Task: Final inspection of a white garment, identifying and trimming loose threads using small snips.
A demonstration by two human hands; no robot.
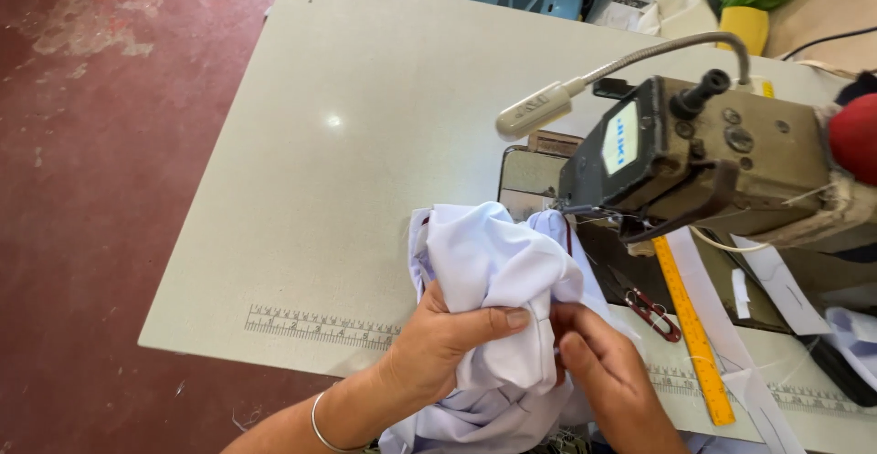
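Dark red concrete floor (100, 189) fills the left side. Pale grey-beige laminate sewing table (365, 116) runs across the middle, printed ruler scale (320, 326) along its near edge. Worn olive-grey industrial sewing machine (722, 157) sits at right on the table, head pointing left, with a grey gooseneck lamp (548, 105) arching over its top and ending above the needle area. Bunched-up pale lavender-white fabric garment (498, 271) lies on the table just left of the needle end of the machine, spilling over the near edge toward the person. Left hand (448, 344) grips a fold of the garment from the left, thumb pressed across the front, fingers closed into the cloth; thin silver bangle (324, 427) on that wrist. Right hand (612, 372) is just beside it, fingers curled and pinching the same fold from the right; the two hands nearly touch. Yellow-orange plastic ruler (694, 331) lies flat right of the hands, angled along the table. Small red-handled thread snips (656, 312) lie between the garment and the ruler. White fabric strips (776, 280) lie at far right under the machine arm.
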